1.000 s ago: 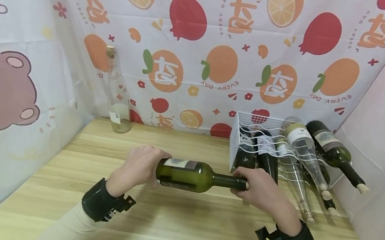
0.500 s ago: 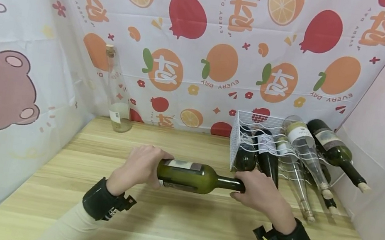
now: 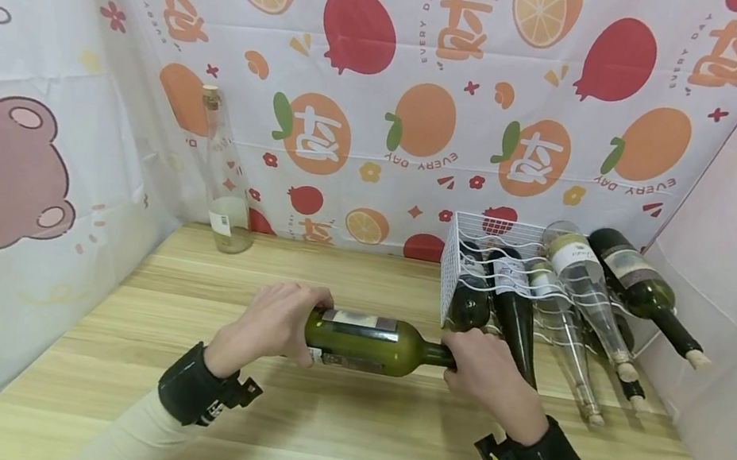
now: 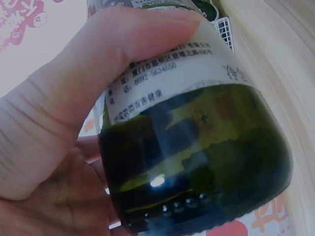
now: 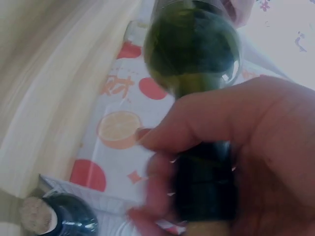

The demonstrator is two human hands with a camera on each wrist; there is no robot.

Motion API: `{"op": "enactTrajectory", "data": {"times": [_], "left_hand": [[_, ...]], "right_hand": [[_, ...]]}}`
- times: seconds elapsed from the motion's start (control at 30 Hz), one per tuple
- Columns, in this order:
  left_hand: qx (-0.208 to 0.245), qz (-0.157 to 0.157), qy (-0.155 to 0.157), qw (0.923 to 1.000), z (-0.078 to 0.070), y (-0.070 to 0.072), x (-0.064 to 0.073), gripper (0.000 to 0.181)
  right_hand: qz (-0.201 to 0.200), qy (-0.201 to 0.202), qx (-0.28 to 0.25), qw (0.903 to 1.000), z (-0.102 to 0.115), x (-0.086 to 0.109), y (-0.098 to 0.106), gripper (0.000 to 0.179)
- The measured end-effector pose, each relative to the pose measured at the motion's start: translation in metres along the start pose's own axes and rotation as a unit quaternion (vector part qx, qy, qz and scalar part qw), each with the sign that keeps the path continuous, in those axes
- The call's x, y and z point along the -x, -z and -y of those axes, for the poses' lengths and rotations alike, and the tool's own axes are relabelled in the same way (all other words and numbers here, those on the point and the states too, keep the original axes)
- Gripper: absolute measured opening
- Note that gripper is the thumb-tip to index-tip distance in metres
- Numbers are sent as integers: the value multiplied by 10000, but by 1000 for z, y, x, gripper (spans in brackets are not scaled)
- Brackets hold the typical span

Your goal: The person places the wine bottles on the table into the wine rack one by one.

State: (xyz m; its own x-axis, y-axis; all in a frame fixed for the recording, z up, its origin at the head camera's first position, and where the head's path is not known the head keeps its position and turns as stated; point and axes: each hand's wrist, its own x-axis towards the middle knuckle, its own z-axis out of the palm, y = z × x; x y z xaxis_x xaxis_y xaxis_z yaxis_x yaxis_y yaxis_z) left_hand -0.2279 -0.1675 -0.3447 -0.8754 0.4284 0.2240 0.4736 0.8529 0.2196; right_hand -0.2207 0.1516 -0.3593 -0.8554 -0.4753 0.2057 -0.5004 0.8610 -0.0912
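Both hands hold a green glass wine bottle (image 3: 386, 345) level above the table, its neck pointing right. My left hand (image 3: 274, 324) grips the base end, thumb across the printed label (image 4: 162, 73) in the left wrist view. The right hand (image 3: 486, 373) is wrapped around the neck; in the right wrist view its fingers (image 5: 197, 118) curl about the dark neck sleeve (image 5: 204, 182), and a bit of cork shows below. To the right stands a white wire wine rack (image 3: 448, 275) with several bottles lying in it, necks toward me.
A clear corked bottle (image 3: 228, 220) stands upright at the back left. On the rack's upper right lies a dark green bottle (image 3: 642, 285), its corked neck jutting past the front. Printed curtains (image 3: 398, 42) enclose the wooden table (image 3: 334, 450) at the back and sides.
My right hand has slid left along the neck, from the corked tip toward the shoulder, covering more of it. The bottle has shifted slightly right and down.
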Motion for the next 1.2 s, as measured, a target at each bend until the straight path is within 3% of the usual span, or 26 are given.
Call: {"op": "enactTrajectory", "data": {"times": [0.37,0.57,0.77,0.87,1.0,1.2], "left_hand": [[188,361,10,9992,6,-1,-3,68],[271,636,-43,9976,11,-4,-5,69],[493,810,-220,9953,14,-4,-7,73],[646,579,-381,9955,15,-3,-9,76],[883,1,-579,9944,16,0,-10,72],[903,-740,-361,9925,18,5,-9,63]], "right_hand": [[-1019,546,426,9924,-12,-14,-20,34],[-1137,734,257,9905,-15,-17,-28,32],[-1089,556,15,9925,-19,-18,-30,32],[-892,280,-254,9953,-20,-19,-28,28],[-601,-270,-720,9952,-21,-19,-24,20],[-426,-778,-991,9911,-24,-18,-15,12]]}}
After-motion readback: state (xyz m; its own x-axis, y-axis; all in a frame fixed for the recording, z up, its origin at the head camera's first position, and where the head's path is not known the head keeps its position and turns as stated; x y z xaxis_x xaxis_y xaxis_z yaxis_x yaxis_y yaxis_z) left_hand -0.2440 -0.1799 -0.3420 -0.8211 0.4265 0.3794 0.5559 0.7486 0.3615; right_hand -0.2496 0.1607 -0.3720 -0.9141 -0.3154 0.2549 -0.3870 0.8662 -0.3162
